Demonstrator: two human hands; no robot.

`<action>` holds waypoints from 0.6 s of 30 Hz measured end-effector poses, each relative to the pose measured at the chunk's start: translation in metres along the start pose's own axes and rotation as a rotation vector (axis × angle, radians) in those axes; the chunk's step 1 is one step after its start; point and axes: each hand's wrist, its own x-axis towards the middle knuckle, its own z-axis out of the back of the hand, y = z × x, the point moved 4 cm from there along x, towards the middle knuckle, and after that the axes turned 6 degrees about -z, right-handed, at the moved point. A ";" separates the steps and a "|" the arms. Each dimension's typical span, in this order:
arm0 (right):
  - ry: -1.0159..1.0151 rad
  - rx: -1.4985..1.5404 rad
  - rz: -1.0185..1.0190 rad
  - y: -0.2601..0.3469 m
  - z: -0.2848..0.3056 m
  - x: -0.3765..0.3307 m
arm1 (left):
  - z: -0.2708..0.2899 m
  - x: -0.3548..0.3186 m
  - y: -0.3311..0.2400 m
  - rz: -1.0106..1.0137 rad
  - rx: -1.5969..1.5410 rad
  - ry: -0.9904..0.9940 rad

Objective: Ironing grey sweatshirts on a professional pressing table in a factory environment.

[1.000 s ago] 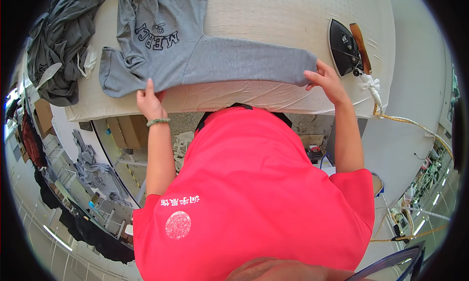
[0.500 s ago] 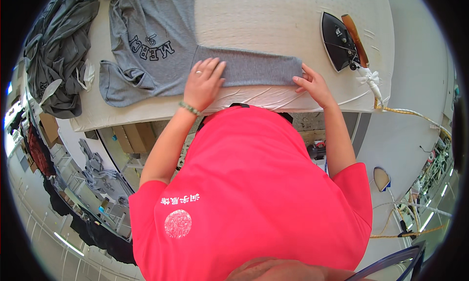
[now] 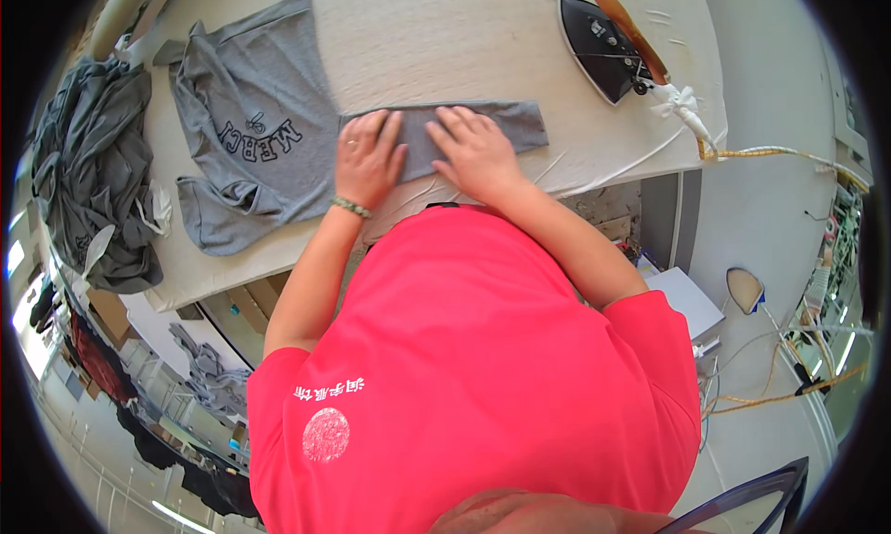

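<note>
Both hands moved inward: left hand (image 3: 368, 158) & right hand (image 3: 475, 152) flat on grey T-shirt (image 3: 269, 154)

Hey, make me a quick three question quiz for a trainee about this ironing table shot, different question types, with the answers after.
1. True or false: both hands lie flat on the folded part of the grey T-shirt.
2. Multiple choice: the iron is A) in the right hand, B) resting on the table apart from both hands, C) on the floor.
3. Fill in: the left hand wears a beaded ____ at the wrist.

Key
1. True; the right hand presses beside the left.
2. B
3. bracelet
</note>
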 end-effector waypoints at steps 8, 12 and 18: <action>-0.031 -0.108 -0.189 -0.073 0.030 -0.051 | -0.007 0.013 -0.022 0.007 0.021 0.015; -0.031 -0.125 -0.178 -0.070 0.030 -0.044 | -0.034 0.042 -0.063 -0.153 -0.008 0.025; -0.039 -0.084 -0.082 -0.083 0.037 -0.039 | -0.046 0.063 -0.071 -0.061 -0.010 0.031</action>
